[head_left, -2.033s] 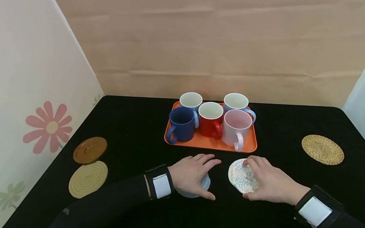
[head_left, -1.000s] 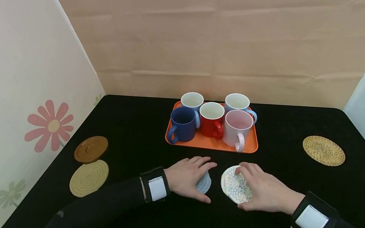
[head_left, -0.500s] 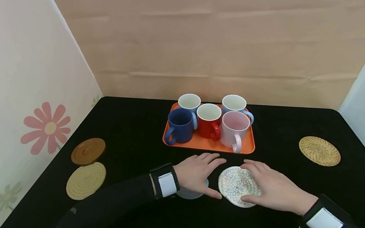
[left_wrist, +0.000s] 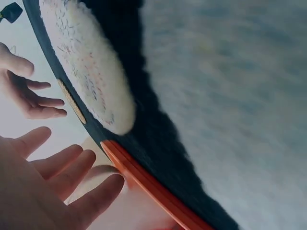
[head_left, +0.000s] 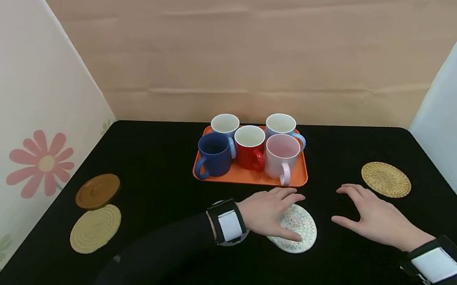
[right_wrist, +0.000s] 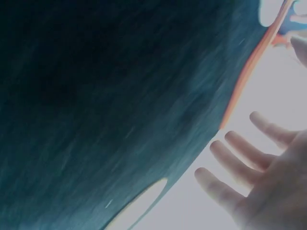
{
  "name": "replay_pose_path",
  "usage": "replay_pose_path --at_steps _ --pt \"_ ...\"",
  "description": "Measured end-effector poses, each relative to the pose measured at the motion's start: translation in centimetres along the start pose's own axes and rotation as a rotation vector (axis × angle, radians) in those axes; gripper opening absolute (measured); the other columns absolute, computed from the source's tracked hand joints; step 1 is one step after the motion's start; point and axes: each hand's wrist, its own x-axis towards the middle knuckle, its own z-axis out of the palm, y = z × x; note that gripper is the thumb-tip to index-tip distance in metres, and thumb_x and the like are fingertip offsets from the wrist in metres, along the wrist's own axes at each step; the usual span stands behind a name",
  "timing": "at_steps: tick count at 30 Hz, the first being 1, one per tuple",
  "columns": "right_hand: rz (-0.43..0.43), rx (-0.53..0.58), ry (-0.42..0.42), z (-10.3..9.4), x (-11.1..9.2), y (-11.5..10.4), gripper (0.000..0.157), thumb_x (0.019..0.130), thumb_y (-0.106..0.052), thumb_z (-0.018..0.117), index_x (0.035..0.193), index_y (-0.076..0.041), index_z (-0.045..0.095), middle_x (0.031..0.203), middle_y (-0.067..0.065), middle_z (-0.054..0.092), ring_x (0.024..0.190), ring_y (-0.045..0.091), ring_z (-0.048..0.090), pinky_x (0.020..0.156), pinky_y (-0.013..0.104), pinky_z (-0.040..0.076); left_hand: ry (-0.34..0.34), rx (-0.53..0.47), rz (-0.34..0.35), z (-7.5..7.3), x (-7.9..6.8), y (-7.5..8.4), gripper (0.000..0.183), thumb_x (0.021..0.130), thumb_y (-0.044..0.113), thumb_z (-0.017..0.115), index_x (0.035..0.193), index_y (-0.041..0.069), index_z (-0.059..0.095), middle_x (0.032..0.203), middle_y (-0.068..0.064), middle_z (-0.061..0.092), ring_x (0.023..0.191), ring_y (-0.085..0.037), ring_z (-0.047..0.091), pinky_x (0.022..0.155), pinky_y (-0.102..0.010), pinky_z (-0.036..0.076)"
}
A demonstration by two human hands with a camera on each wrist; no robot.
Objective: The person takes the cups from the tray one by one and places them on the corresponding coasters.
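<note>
My left hand [head_left: 267, 212] hovers with spread fingers over a round white coaster [head_left: 296, 228] speckled with colours, thumb across its near part in the head view. Beneath that wrist, a sliver of a blue-grey coaster [head_left: 235, 240] shows, the rest hidden; it fills the right side of the left wrist view as a fuzzy pale surface [left_wrist: 240, 86]. My right hand [head_left: 378, 217] is raised over the black table to the right, fingers extended and thumb apart, holding nothing. Just beyond it lies a round woven straw mat [head_left: 386, 180].
An orange tray [head_left: 240, 178] at the back carries several mugs: a dark blue mug [head_left: 215, 155], a red mug [head_left: 248, 150], a pink mug [head_left: 281, 158] and light blue ones. On the left lie a brown saucer [head_left: 98, 191] and a cream coiled coaster [head_left: 95, 230]. Walls enclose the table.
My right hand has let go of the speckled coaster and moved right towards the straw mat. My left hand has shifted right, from the blue-grey coaster to over the speckled one.
</note>
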Motion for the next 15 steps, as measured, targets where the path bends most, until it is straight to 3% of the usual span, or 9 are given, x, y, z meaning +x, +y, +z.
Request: replay_pose_path --at_steps 8,11,15 --pt "0.167 -0.057 -0.058 -0.7 1.5 5.1 0.077 0.088 -0.055 0.063 0.13 0.006 0.044 0.126 0.035 0.044 0.104 0.048 0.054 0.067 0.053 0.051 -0.03 -0.049 -0.002 -0.5 2.0 1.4 0.089 0.083 0.071 0.056 0.153 0.027 0.024 0.157 0.004 0.024 0.139 -0.012 0.03 0.105 -0.032 0.036" --pt "0.24 -0.066 -0.079 -1.1 2.3 7.0 0.085 0.088 -0.057 0.061 0.133 0.011 0.037 0.128 0.04 0.035 0.109 0.055 0.046 0.073 0.062 0.048 -0.036 -0.07 -0.019 -0.9 2.8 1.9 0.088 0.083 0.072 0.054 0.154 0.029 0.023 0.158 0.005 0.023 0.139 -0.012 0.029 0.107 -0.034 0.035" --pt "0.305 -0.07 -0.05 -1.5 3.0 8.9 0.09 0.088 -0.056 0.062 0.134 0.015 0.033 0.129 0.042 0.03 0.114 0.059 0.037 0.079 0.07 0.04 -0.032 -0.095 -0.045 -1.3 4.0 2.3 0.088 0.083 0.073 0.053 0.154 0.032 0.021 0.158 0.006 0.023 0.139 -0.01 0.028 0.108 -0.034 0.033"
